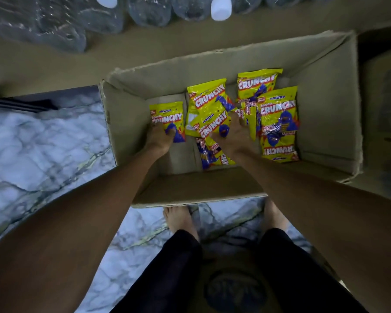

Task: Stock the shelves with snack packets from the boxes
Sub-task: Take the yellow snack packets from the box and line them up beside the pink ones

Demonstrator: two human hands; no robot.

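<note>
An open cardboard box [325, 105] stands on the floor in front of me, holding several yellow "Crunchy" snack packets. My left hand [159, 138] is inside the box at its left and grips the lower edge of a single packet [167, 116] lying flat there. My right hand [231, 137] reaches into the middle pile and its fingers curl round a packet [212, 123] lying on top. More packets [278, 123] lie stacked at the right of the box, apart from both hands.
Shrink-wrapped water bottles [54, 21] with white caps lie beyond the box at the top. A second cardboard box [384, 98] stands to the right. Marble-patterned floor [43, 143] spreads to the left. My bare feet [178, 220] stand just behind the box's near flap.
</note>
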